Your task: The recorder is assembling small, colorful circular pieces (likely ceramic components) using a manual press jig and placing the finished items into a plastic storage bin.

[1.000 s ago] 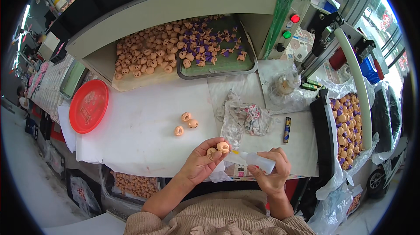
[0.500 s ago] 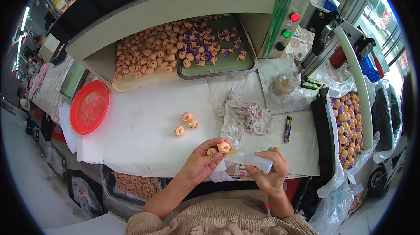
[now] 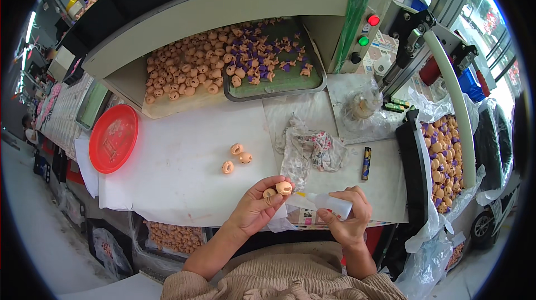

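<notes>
Forearms (image 3: 214,252) slanted in toward each other from the lower edge, the left hand (image 3: 254,210), fingers bent, pinching a hollow peach-coloured toy head (image 3: 283,188) against the thumb, with a second rounded peach piece (image 3: 269,193) just beside it. The right hand (image 3: 353,219) curled around a translucent squeeze bottle (image 3: 334,205), tilting it leftward, its yellow nozzle tip (image 3: 301,194) near that toy head. Three loose heads (image 3: 245,157) lay beyond the left hand on white paper (image 3: 178,182).
</notes>
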A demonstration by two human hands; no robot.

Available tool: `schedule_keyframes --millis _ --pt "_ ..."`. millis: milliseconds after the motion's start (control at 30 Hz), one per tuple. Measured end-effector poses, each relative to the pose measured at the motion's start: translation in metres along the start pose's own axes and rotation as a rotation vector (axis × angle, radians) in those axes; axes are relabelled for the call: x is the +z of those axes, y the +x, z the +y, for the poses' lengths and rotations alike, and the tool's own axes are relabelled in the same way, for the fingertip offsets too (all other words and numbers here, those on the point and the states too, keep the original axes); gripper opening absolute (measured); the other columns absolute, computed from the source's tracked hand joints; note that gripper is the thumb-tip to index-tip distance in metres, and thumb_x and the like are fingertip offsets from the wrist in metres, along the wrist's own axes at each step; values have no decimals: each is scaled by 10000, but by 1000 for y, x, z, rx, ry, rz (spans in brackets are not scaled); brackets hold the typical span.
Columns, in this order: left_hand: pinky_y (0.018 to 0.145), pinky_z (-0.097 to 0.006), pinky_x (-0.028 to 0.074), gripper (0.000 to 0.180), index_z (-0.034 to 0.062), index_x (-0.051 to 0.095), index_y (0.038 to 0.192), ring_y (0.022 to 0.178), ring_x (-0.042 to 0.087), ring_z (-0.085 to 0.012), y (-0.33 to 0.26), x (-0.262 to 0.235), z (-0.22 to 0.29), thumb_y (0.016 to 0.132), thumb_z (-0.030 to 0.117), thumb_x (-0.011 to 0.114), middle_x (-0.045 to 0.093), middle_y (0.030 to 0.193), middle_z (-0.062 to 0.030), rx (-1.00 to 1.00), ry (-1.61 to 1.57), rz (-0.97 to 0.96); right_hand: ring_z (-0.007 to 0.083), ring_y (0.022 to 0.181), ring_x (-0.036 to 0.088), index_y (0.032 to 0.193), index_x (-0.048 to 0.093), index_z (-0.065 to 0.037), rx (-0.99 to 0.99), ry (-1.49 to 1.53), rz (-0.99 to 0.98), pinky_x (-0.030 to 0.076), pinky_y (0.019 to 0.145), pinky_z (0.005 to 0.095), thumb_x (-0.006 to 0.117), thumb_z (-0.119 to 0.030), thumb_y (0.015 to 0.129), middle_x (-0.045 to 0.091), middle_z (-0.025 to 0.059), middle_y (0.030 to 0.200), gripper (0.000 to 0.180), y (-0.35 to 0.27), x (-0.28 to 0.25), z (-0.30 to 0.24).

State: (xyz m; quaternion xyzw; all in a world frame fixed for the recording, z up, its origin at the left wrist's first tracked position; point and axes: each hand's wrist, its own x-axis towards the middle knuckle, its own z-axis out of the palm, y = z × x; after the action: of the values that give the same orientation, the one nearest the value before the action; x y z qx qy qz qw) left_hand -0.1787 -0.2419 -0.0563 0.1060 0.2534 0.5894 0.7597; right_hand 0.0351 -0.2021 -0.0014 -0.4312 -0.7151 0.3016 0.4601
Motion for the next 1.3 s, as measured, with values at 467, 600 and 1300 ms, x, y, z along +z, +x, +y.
schedule_keyframes --millis 467,600,1300 --pt "1052 -300 436 416 91 558 1230 1231 500 -219 -27 -6 26 848 -71 596 556 1266 -62 61 -121 -56 161 752 586 963 581 0 188 38 -69 482 676 284 780 -121 730 593 91 842 329 18 32 22" --pt "962 -287 483 383 79 545 1241 1122 565 -186 -42 -14 42 870 41 629 572 1230 -68 66 -164 -53 210 798 597 974 591 -14 157 -141 -234 489 714 315 772 -132 733 617 102 919 324 31 38 17" --pt "897 -328 492 355 43 514 1261 1008 573 -206 -123 11 47 921 128 568 570 1160 -115 9 -272 -27 361 840 638 948 618 -20 -125 -716 -386 540 695 412 582 -45 802 669 185 903 153 228 174 -13"
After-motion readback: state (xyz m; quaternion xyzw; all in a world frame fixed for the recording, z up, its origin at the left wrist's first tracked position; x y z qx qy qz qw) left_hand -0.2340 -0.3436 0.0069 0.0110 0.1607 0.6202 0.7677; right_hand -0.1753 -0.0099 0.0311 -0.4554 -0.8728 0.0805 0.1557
